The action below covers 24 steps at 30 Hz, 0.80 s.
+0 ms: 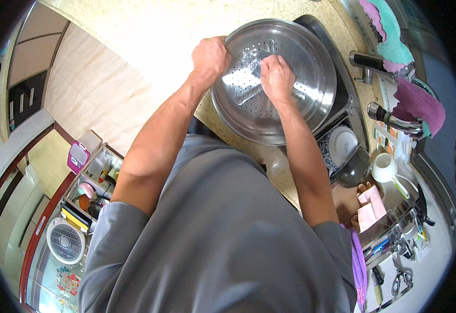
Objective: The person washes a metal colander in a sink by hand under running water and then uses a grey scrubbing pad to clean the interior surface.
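A large round stainless steel steamer tray (pixel 310 51) with many small holes rests over the black sink (pixel 349 86) and the counter's edge. Its metal is wet and shiny. My left hand (pixel 211 56) is closed around its left rim. Inside the pan, my right hand (pixel 277 78) is curled with the knuckles up, near the perforated bottom. Something greyish and clear lies by its fingers, too blurred to name; whether the hand grips it is hidden.
A tap (pixel 365 60) stands behind the sink, near torn purple and teal cloths (pixel 419 101). Right of the pan are a white plate (pixel 342 143), a dark bowl (pixel 353 168) and a white pot (pixel 384 167). Farther down lie a knife (pixel 377 276) and scissors (pixel 401 277).
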{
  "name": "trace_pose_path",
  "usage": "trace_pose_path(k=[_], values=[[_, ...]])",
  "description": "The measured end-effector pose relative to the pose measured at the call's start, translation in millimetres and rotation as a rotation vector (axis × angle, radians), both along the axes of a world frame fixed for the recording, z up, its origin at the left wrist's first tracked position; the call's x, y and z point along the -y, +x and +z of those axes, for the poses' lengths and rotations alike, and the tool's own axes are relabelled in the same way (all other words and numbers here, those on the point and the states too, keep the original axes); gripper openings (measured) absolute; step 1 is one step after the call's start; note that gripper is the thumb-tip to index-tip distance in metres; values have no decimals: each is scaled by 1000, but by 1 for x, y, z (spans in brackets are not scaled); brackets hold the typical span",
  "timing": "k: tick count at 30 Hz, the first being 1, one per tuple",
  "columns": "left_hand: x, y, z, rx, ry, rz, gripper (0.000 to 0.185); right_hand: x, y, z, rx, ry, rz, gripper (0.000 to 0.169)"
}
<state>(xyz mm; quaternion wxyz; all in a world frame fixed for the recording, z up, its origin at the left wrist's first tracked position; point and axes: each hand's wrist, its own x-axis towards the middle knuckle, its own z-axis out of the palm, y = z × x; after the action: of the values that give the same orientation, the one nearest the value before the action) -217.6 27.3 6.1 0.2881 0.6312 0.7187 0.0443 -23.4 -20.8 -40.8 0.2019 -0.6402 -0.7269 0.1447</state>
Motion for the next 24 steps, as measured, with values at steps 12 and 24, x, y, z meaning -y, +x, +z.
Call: trace_pose_path(k=[12, 24], values=[[0, -1, -6, 8, -13, 4, 22, 0, -14, 3, -116, 4, 193, 10], [1, 0, -3, 2, 11, 16, 27, 23, -3, 5, -12, -13, 246, 10]])
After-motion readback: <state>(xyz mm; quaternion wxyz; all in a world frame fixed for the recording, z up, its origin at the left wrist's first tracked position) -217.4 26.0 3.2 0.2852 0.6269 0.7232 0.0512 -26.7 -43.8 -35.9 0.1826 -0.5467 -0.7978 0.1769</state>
